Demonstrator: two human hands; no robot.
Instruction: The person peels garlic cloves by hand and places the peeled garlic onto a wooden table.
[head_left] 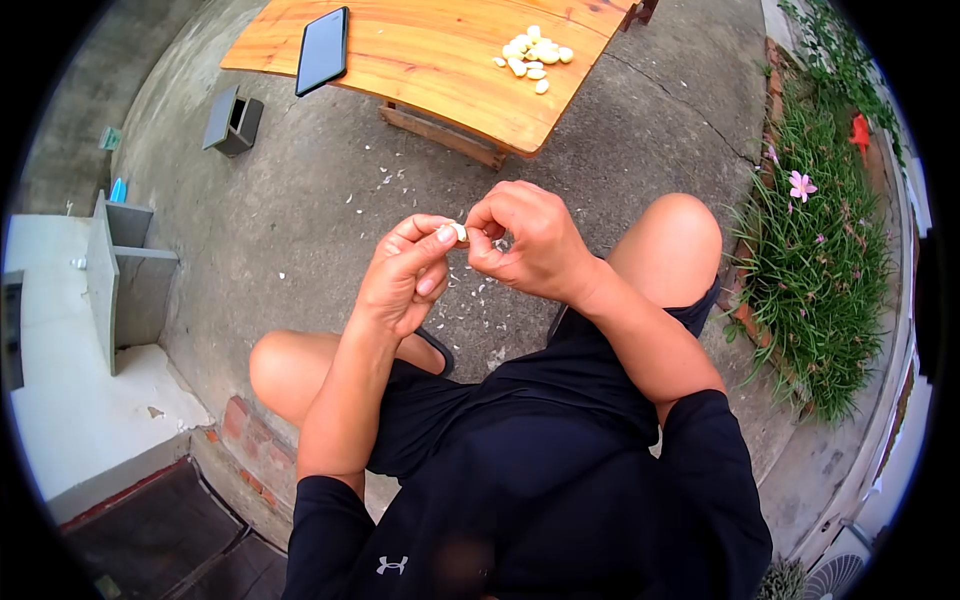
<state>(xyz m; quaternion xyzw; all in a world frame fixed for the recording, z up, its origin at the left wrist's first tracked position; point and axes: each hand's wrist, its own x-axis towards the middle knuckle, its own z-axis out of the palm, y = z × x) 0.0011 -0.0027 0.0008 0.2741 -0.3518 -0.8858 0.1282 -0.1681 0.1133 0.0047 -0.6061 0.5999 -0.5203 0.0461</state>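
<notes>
Between the thumb and forefinger of my left hand [408, 270] is a small pale garlic clove [460, 232]. My right hand [530, 240] is closed in a pinch at the clove's right end. Its fingertips touch the clove there, and any bit of skin between them is too small to make out. Both hands are above the concrete ground, in front of my knees. Beyond them, a pile of peeled garlic cloves [537, 50] lies on the right part of the wooden table [430, 65].
A phone or tablet [323, 50] lies at the table's left side. Thin pale skins [400, 190] are scattered over the concrete. A small grey box-like stool [233, 122] stands at left. Along the right runs a brick-edged bed of grassy plants [810, 260] with pink flowers.
</notes>
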